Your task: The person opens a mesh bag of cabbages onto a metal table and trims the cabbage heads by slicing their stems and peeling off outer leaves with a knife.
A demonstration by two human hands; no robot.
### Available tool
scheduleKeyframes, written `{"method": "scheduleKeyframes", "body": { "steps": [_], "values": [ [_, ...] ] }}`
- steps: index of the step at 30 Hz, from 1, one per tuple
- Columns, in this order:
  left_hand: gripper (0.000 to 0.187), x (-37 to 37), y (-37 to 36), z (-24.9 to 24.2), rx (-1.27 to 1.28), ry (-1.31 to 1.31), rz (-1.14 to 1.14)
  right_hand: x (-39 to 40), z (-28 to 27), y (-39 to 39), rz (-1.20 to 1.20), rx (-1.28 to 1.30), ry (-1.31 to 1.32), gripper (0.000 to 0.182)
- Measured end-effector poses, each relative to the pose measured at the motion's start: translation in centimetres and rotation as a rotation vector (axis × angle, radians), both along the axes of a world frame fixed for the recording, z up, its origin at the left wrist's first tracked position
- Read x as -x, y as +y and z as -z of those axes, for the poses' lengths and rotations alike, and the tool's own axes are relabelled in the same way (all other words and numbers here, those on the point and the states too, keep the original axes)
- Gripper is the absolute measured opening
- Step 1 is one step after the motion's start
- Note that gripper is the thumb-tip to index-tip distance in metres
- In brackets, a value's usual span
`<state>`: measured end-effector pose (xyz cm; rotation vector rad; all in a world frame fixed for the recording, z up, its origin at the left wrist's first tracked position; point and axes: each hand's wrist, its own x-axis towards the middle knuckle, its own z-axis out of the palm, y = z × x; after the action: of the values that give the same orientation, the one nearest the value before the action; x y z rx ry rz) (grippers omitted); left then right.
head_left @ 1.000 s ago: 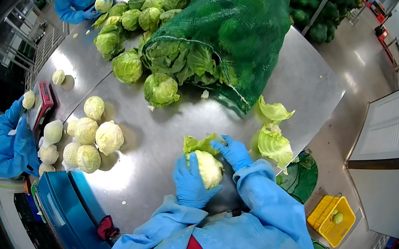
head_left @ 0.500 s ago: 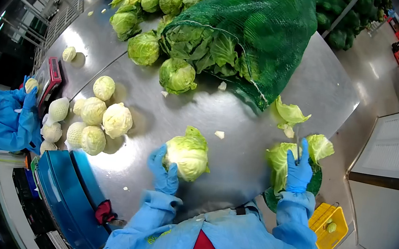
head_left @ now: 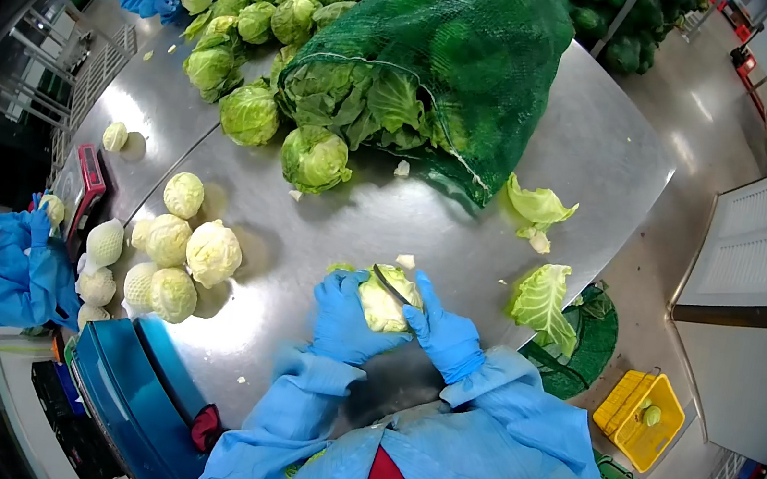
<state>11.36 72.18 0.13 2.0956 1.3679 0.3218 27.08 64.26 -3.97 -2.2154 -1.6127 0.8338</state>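
My left hand (head_left: 346,320), in a blue glove, wraps round the left side of a pale cabbage (head_left: 381,310) just above the table's near edge. In my blue-gloved right hand (head_left: 449,333) is a knife (head_left: 387,286); its handle is hidden by the fingers. The dark blade lies slantwise across the top of the cabbage. Just beyond sits a small white stem piece (head_left: 405,261). To the right, a loose green leaf (head_left: 542,304) hangs over the table edge, and another leaf (head_left: 539,208) lies farther back.
A green mesh sack (head_left: 448,44) spills cabbages (head_left: 315,159) at the back. Several trimmed heads (head_left: 213,253) stand left, near a red scale (head_left: 94,170). Co-workers (head_left: 20,264) hold cabbages at the left and back. A blue bin (head_left: 120,389) and yellow basket (head_left: 612,403) flank me.
My right hand has come from the leaves at the right to the cabbage, bringing the knife onto it. My left hand now grips the cabbage. The view has shifted slightly.
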Motion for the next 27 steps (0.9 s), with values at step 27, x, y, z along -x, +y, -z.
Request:
{"method": "scheduleKeyframes", "body": {
  "steps": [27],
  "values": [
    [0.108,-2.7,-2.7,1.2,-0.265,-0.017,-0.110,-3.9,5.4,4.4,-0.048,-0.096,0.189,0.052]
  ]
}}
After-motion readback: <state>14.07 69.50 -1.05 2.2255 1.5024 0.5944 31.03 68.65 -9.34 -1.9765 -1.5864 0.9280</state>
